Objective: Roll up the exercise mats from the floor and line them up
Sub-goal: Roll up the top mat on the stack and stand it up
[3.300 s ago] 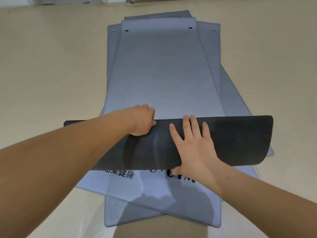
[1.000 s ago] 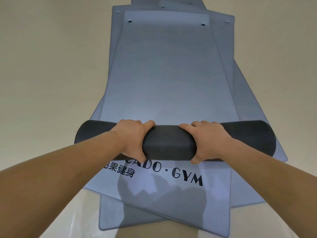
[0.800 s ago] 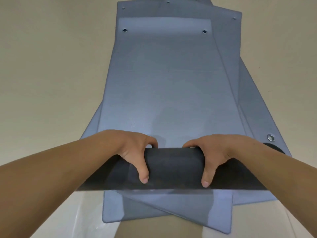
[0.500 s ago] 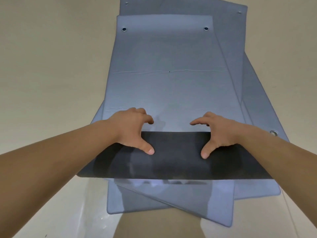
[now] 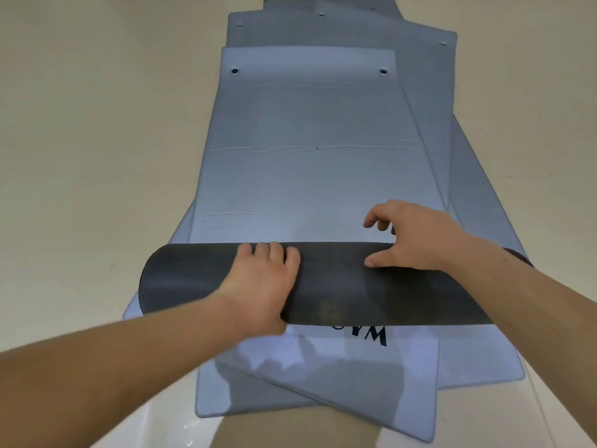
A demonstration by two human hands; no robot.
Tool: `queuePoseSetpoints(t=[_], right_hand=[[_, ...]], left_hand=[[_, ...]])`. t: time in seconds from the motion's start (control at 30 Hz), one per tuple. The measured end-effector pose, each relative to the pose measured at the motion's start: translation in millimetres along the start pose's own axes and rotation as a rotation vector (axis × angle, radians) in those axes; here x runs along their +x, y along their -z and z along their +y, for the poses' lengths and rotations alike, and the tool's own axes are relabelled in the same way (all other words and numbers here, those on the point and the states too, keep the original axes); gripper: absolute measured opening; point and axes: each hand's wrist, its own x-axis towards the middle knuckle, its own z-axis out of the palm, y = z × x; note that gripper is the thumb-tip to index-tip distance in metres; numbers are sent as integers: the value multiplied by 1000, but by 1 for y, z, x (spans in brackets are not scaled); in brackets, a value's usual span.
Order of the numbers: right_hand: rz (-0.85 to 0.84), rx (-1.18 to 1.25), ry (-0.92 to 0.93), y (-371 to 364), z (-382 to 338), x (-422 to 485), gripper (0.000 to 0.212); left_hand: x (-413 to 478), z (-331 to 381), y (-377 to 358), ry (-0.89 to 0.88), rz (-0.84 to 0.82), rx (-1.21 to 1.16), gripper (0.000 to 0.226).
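Beige floor (image 5: 97, 156), grey mats (image 5: 307, 173), left hand (image 5: 261, 282) gripping dark roll (image 5: 339, 286), right hand (image 5: 410, 240) relaxed

A smooth beige floor (image 5: 80, 140) fills the frame and carries a glossy sheen at the lower left. Down the centre, from the top edge almost to the bottom, lies a loose pile of flat blue-grey foam exercise mats (image 5: 323, 176), fanned so that their corners poke out at different angles. One sheet's corner (image 5: 216, 399) rests on the floor at the lower left. Another sheet (image 5: 481, 367) juts toward the lower right, and a darker one (image 5: 339, 6) peeks out at the top edge. Small metal eyelets (image 5: 235, 71) mark the far corners.
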Motion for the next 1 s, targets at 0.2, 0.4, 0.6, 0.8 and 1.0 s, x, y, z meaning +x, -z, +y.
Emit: queuePoseSetpoints(t=[0.2,0.4,0.6,0.8,1.0], right_hand=[[-100,-108,37,21,-42,-30,69],[-103,-369,-55,-37,-64,-25,128],[29,-276,-23,-23,-49,7,133],[266,-204,-70,-14,-48,17,96],[251,-263,-5,-42,-42,18,102]], left_hand=[[37,-52,52,7,-179,-252,97],[50,-61,52,84,-118,-273,115],[30,-38,35,127,170,-140,59],[37,-40,-25,135,70,32,147],[68,-51,-16,135,176,-42,122]])
